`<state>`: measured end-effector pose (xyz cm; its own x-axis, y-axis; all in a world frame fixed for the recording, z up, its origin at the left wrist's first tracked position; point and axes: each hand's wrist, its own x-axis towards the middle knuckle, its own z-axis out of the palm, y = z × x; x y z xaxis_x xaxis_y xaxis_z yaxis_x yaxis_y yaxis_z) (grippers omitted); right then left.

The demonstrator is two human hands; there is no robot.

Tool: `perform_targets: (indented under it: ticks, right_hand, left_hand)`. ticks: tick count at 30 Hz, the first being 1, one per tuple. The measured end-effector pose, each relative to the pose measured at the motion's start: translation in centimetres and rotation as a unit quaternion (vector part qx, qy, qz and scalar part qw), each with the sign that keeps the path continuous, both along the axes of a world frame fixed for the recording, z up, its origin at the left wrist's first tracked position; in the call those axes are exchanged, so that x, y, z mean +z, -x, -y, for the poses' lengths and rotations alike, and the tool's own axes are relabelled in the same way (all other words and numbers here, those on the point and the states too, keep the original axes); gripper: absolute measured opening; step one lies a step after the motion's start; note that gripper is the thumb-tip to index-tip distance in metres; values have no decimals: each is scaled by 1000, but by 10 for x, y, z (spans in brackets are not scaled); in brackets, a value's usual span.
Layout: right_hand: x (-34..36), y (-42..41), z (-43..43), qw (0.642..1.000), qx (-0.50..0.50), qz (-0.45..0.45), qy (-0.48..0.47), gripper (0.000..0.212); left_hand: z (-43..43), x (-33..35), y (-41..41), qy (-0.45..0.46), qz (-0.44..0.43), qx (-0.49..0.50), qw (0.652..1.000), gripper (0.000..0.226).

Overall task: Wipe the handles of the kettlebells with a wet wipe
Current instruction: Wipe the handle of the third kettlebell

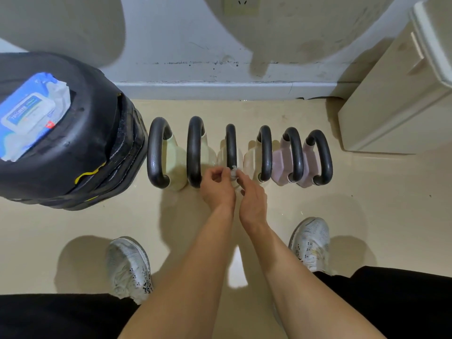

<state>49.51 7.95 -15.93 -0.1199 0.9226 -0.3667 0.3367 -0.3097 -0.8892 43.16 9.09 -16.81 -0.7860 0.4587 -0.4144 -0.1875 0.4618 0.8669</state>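
Observation:
Several kettlebells stand in a row on the floor by the wall, all with dark handles; the left ones have pale bodies, the two at the right [281, 165] are mauve. My left hand [216, 185] and my right hand [252, 194] meet at the near end of the third kettlebell's handle [231, 145]. Both pinch a small white wet wipe [233, 172] wrapped against that handle. The handles of the two leftmost kettlebells [156, 152] look glossy and wet.
A blue pack of wet wipes [29, 116] lies open on a stack of black weight plates [97, 148] at the left. A cream cabinet [396, 94] stands at the right. My two white shoes [129, 267] rest on the beige floor behind the row.

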Motion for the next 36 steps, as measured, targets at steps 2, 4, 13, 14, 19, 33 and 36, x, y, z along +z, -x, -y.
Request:
perform_targets:
  ticks: [2,4,13,14,19,33,36]
  right_hand:
    - [-10,3,1,1000,-19,-8,9,57]
    - [-18,4,-1,1000,-20,7,11,41]
    - [-21,2,-7,990,-47,-54,122,39]
    - [-20,4,-8,988,-54,-59,130,36]
    - [-13,8,-11,989,-66,-84,105,29]
    - [9,28,-74,969,-44,-231,77,42]
    - [18,34,-92,969,-27,-221,109,46]
  left_hand:
    - [-2,-4,-2,-4,20,13,1000,3]
    - [-4,-8,-4,-13,40,29,999,8]
    - [-8,-30,-3,53,76,28,995,19]
    - [-10,-31,-2,60,86,30,994,18]
    - [-10,-23,-2,60,99,44,992,18]
    - [-58,20,38,1,-51,-129,990,23]
    - [-73,21,48,7,-61,-223,973,19]
